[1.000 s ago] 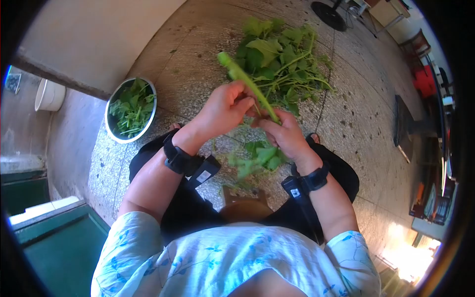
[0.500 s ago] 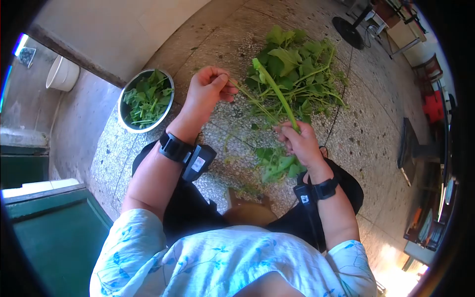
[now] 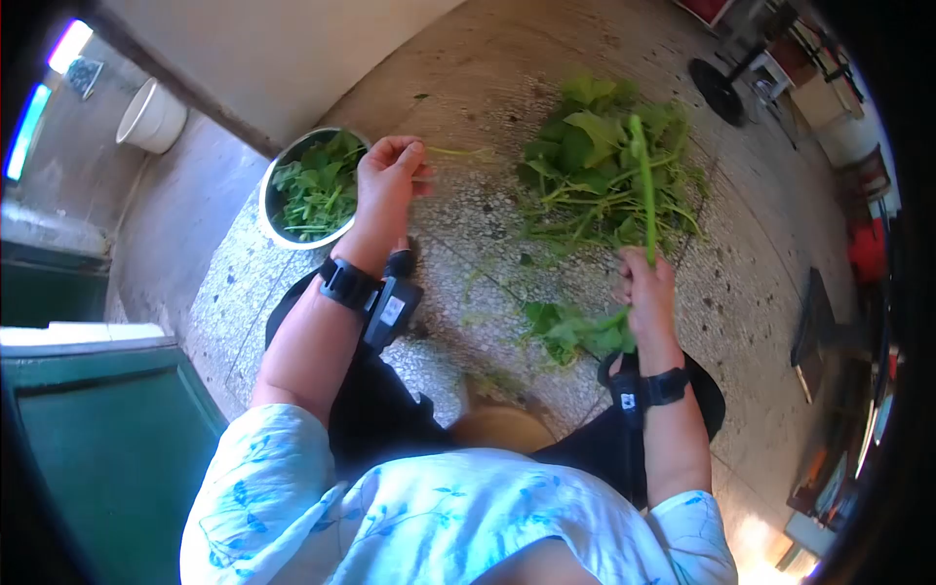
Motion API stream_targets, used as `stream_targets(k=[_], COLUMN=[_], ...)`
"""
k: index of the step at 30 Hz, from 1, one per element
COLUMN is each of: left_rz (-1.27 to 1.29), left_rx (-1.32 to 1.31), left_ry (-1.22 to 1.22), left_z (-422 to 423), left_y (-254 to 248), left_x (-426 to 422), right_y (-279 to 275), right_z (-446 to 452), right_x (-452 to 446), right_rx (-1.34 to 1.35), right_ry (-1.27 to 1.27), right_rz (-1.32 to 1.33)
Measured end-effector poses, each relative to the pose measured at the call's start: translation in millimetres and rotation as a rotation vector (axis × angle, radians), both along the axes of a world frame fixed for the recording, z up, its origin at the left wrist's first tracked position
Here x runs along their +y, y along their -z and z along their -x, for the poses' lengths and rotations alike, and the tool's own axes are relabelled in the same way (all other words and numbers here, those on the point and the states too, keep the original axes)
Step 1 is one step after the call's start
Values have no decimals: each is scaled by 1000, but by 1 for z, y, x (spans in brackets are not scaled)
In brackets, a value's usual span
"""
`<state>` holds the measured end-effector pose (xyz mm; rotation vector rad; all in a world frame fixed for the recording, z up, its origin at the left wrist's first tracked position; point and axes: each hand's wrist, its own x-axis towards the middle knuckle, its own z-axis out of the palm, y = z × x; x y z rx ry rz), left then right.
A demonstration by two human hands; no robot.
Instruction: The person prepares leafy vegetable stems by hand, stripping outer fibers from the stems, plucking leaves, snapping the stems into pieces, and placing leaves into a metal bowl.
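My left hand (image 3: 392, 175) pinches a thin green strand (image 3: 453, 151) that trails to the right, close to the bowl. In my right hand (image 3: 647, 292) is a thick green stem (image 3: 644, 185), held upright in closed fingers, with leaves (image 3: 575, 330) hanging below on its left. Beyond the stem, a heap of leafy stalks (image 3: 585, 156) lies on the speckled floor. A metal-rimmed bowl (image 3: 269, 216) at the left holds cut greens (image 3: 320, 185).
Thin scraps (image 3: 492, 378) lie on the floor between my knees, by a round wooden stool (image 3: 499, 429). A white bucket (image 3: 152, 117) stands far left, above a green cabinet (image 3: 117, 439). Black stand base (image 3: 717, 91) at upper right.
My hands have moved apart, the left toward the bowl and the right outward with the stem. The strand has come away from the stem. The view has shifted.
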<state>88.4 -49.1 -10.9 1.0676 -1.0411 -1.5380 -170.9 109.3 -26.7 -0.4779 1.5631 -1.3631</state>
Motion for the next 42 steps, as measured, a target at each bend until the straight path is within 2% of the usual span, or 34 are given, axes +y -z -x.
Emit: stream_targets(k=[2,3,6,7,9,11,12,13,14,15,17,19,21,24,25,26,29,30,31,32,33,36,40,42], left_rz=[-4,2,-64,-60,111,53,98,-23,155,41,303,564,612,511,522,392,-35,-29,-98,-171,-173,-255,-341,-142], left_rx=[-105,-114,-96,-100,-327,-465,-457,-480,-597,-546,-621,-646,-672,-557,-536,-462,-230,-215,-117,-24,-21,84,75,103], left_ry=[-155,-177,-557,-570,-826,-598,-437,-234,-134,13,316,562,580,701,726,707,640,668,584,494,508,403,338,269], left_z=[-23,-36,-65,-76,-99,-88,-72,-58,-41,-23,1,19,30,40,43,46,60,65,69,72,73,80,86,89], left_y=[26,33,43,59,99,88,75,65,77,65,62,62,54,42,42,44,20,10,3,0,1,8,6,1], left_x=[-16,-21,-31,-40,-59,-46,-33,-23,-17,-2,21,40,54,59,57,56,57,57,57,56,54,47,43,44], right_y=[7,10,11,10,17,37,35,31,28,28,30,32,31,24,20,16,14,6,6,11,12,0,1,2], right_z=[12,15,17,15,17,22,19,16,14,14,18,20,20,8,4,2,-4,-11,-13,-15,-18,-26,-26,-25], right_x=[3,5,6,6,8,10,10,10,11,11,11,10,10,8,8,8,7,7,7,7,7,9,11,12], right_rx=[146,136,161,234,306,527,526,554,582,583,703,683,664,755,852,955,770,660,672,529,382,266,281,301], right_ry=[96,75,25,-39,-111,-172,-178,-219,-261,-267,-318,-321,-317,-233,-269,-301,-351,-365,-345,-321,-297,-280,-287,-345], right_rz=[-21,-13,-49,-95,-133,-107,-99,-134,-172,-168,-192,-177,-166,-36,61,151,109,58,47,74,102,120,175,189])
